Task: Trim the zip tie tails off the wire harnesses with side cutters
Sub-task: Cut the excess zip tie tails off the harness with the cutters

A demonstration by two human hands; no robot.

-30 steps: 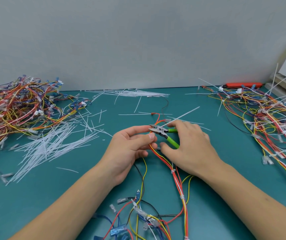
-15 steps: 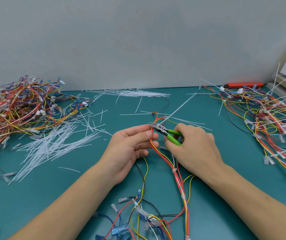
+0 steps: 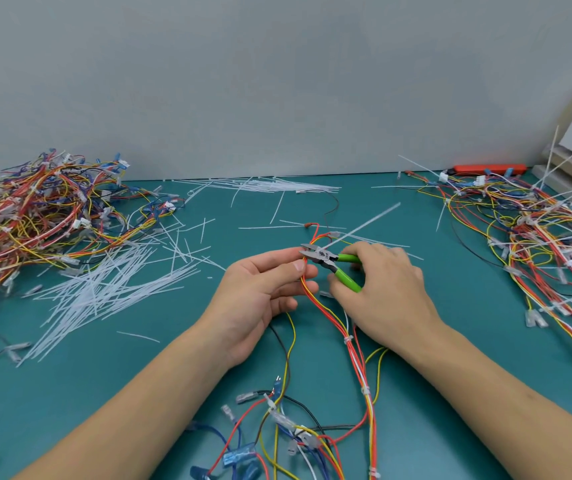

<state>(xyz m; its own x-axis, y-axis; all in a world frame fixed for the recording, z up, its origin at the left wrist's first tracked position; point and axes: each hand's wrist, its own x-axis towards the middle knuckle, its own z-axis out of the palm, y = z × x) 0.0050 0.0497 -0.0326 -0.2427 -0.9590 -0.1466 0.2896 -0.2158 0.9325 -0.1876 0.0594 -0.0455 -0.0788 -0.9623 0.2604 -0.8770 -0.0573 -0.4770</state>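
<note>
A red, yellow and white wire harness [image 3: 355, 355] runs from the table's near edge up to the middle. My left hand [image 3: 263, 292] pinches its upper part between thumb and fingers. My right hand [image 3: 381, 285] grips the green handles of the side cutters [image 3: 333, 263]. The steel jaws point left, right at my left fingertips. A long white zip tie tail [image 3: 360, 226] slants up and to the right from the jaws. Whether the jaws are closed on the tail I cannot tell.
A tangled heap of harnesses [image 3: 35, 216] lies at the left, with cut white tails [image 3: 104, 289] strewn beside it. Another harness pile [image 3: 537, 247] with uncut tails fills the right. An orange tool [image 3: 488, 169] lies by the back wall. More tails [image 3: 260, 184] lie at the back.
My right hand has shifted its grip on the green handles, which now stand wider apart. The zip tie tail tilted a little more upright. My left hand kept holding the harness.
</note>
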